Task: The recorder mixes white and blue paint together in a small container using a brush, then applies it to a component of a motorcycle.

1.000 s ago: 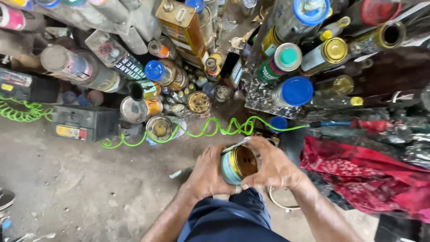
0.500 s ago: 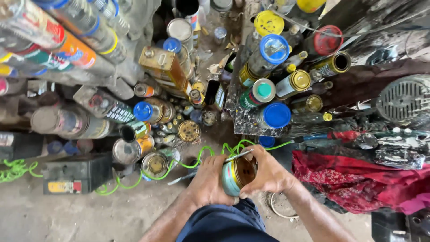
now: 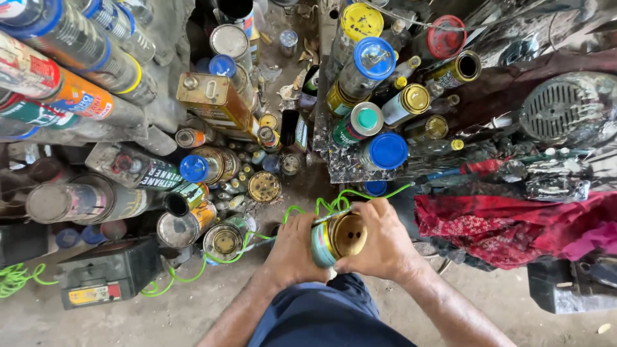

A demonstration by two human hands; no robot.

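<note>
A dusty concrete floor (image 3: 96, 321) is carrying the clutter: a black battery box (image 3: 106, 273) is sitting at the left, a green coiled hose (image 3: 193, 273) is trailing across beside it, and a crowd of cans and tins (image 3: 218, 186) is standing and lying behind, with a red cloth (image 3: 508, 228) lying crumpled at the right.

Two bare forearms come up from the near edge, with no sleeves, watch or bands showing on them, and each ends in a bare hand: the left hand (image 3: 297, 252) and the right hand (image 3: 380, 243), without gloves or rings that can be made out. Between the arms at the near edge sits a stretch of dark navy-blue cloth, plain and lightly creased, worn on the person's lower body. Nothing more of the person shows.
</note>
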